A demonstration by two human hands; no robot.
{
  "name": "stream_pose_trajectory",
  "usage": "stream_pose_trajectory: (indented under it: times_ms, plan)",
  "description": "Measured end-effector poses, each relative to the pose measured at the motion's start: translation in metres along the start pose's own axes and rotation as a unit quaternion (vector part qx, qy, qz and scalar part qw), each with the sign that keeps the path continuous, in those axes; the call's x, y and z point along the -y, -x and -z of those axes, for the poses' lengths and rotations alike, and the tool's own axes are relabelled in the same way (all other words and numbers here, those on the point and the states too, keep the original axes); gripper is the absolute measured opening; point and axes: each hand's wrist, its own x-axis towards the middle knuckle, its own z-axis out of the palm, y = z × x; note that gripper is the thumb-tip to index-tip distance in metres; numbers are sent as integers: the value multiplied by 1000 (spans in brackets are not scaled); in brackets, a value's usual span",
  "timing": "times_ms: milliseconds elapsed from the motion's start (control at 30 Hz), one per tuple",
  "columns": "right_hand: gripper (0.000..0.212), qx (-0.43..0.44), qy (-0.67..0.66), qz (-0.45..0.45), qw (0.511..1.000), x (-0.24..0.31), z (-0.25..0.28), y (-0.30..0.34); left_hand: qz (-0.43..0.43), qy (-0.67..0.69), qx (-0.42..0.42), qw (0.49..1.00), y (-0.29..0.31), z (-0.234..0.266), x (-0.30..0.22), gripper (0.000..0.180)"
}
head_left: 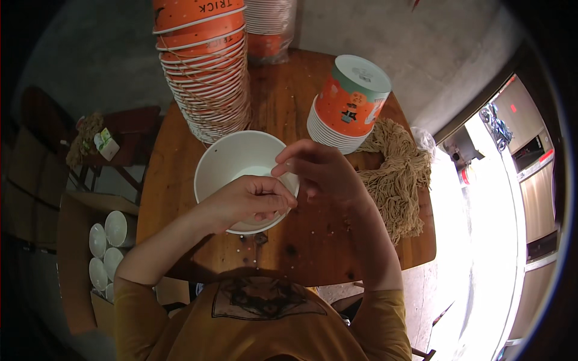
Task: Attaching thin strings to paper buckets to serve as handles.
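A white paper bucket (226, 161) stands mouth up on the wooden table in front of me, with a small dark hole high in its left inner wall. My left hand (256, 200) reaches across the bucket's mouth, fingers bent and pinched together by the right side of the rim. Over that same side curls my right hand (316, 171), its fingertips bent inward above the opening. Whatever the fingertips of either hand hold is too small or hidden to make out. A hank of tan cords (394, 180) lies on the table just right of my right hand.
A tall stack of orange and white buckets (208, 84) with cords rises behind the bucket. Upside-down stacked buckets (349, 105) stand back right, a plastic-wrapped stack (268, 30) farther back. Left of the table, a cardboard box (78, 259) holds white cups; a dark red stool (129, 123) stands beyond.
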Motion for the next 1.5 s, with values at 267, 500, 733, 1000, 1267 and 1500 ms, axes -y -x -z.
stream_pose_trajectory:
  times_ms: [267,500,733,1000,1267,1500]
  plan:
    - [16,-167,-14,50,985,-30,-5,37,38,1,-37,999,-11,-6,-5,15]
    - [19,-246,345,246,872,-56,-31,61,34,-6,-43,998,-16,-11,-4,12]
    - [14,-286,317,222,877,-58,-47,63,40,18,-41,998,-19,-11,-4,13]
    - [16,-290,353,277,845,-70,-54,61,93,95,-40,990,-18,-13,-8,14]
    - [16,-252,-14,81,964,-78,-37,68,51,69,-39,996,-19,-8,-6,19]
    - [22,-264,137,159,942,-69,-24,65,-144,-298,-121,936,-8,-31,-4,22]
